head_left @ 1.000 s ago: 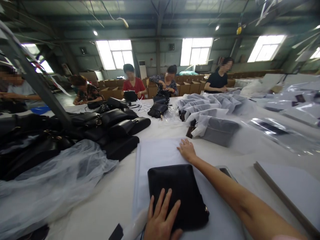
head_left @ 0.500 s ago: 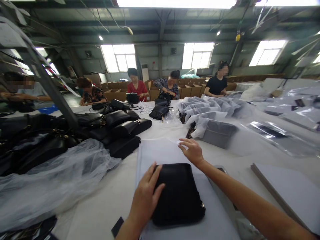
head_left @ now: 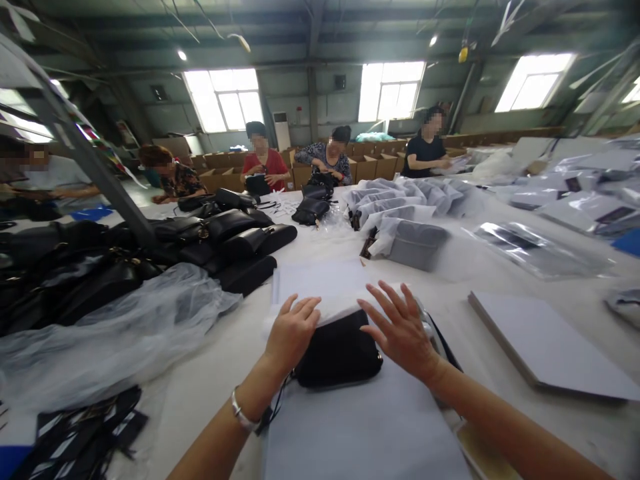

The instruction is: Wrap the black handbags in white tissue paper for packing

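A black handbag (head_left: 340, 353) lies on a stack of white paper sheets (head_left: 350, 427) right in front of me. The top sheet's far part is folded back toward me, and this white paper sheet (head_left: 333, 310) covers the bag's far end. My left hand (head_left: 293, 333), with a silvery bracelet at the wrist, has its bent fingers on the fold at the bag's left; its thumb is not clearly visible. Over the bag's right side, my right hand (head_left: 403, 333) is open with fingers spread, close to the sheet's right end. A thin dark strap shows beside my left wrist.
Black bags (head_left: 225, 233) are heaped at left behind crumpled clear plastic (head_left: 125, 320). Dark tags (head_left: 85, 433) lie at lower left. Wrapped bags (head_left: 415, 240) stand ahead to the right, beside a stack of white boards (head_left: 545, 347). Several people work across the table.
The sheet's far edge has come back over the bag. My left hand has moved from the bag to the fold; my right has let go and spread its fingers. The view has shifted slightly.
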Motion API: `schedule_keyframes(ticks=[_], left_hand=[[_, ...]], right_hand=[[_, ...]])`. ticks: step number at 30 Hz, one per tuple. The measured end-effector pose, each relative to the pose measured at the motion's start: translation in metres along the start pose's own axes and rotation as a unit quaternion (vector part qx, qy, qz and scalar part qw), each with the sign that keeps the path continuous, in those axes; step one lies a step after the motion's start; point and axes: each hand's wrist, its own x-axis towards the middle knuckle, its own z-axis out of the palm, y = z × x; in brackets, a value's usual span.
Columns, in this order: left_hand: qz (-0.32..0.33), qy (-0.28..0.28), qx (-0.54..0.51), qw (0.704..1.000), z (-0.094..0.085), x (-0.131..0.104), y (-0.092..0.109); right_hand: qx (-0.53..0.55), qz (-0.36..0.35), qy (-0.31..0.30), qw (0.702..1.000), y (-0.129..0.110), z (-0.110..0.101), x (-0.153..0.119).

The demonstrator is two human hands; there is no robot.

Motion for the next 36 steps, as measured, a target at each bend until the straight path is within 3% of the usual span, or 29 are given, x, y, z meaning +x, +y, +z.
schedule_keyframes(ticks=[3, 6, 12, 20, 23, 26, 29, 32, 36], left_hand=[[0.004, -0.012, 0.009, 1.0, 0.013, -0.024, 0.022], [0.008, -0.017, 0.005, 1.0, 0.026, -0.039, 0.034], [0.027, -0.032, -0.025, 0.999, 0.031, -0.05, 0.041], [0.026, -0.054, -0.062, 0.996, 0.031, -0.049, 0.047], [0.024, -0.074, -0.076, 0.994, 0.031, -0.057, 0.049], [0.01, -0.081, -0.085, 0.993, 0.03, -0.066, 0.053], [-0.009, -0.087, -0.085, 0.993, 0.031, -0.074, 0.056], [-0.019, -0.091, -0.089, 0.992, 0.033, -0.078, 0.059], [-0.026, -0.098, -0.1, 0.99, 0.036, -0.081, 0.061]], right_hand=[[-0.002, -0.01, -0.034, 0.999, -0.021, 0.005, -0.008], [0.031, -0.034, -0.079, 0.996, -0.031, 0.026, -0.021], [0.102, -0.085, -0.091, 0.987, -0.016, 0.064, -0.051], [0.137, -0.09, -0.069, 0.984, -0.006, 0.061, -0.065], [0.152, -0.082, -0.082, 0.981, -0.007, 0.054, -0.074], [0.161, -0.026, -0.116, 0.98, -0.009, 0.038, -0.088], [0.141, 0.059, -0.151, 0.977, -0.014, 0.01, -0.102], [0.164, 0.114, -0.141, 0.97, -0.026, -0.022, -0.112], [0.269, 0.066, -0.173, 0.945, -0.051, -0.05, -0.123]])
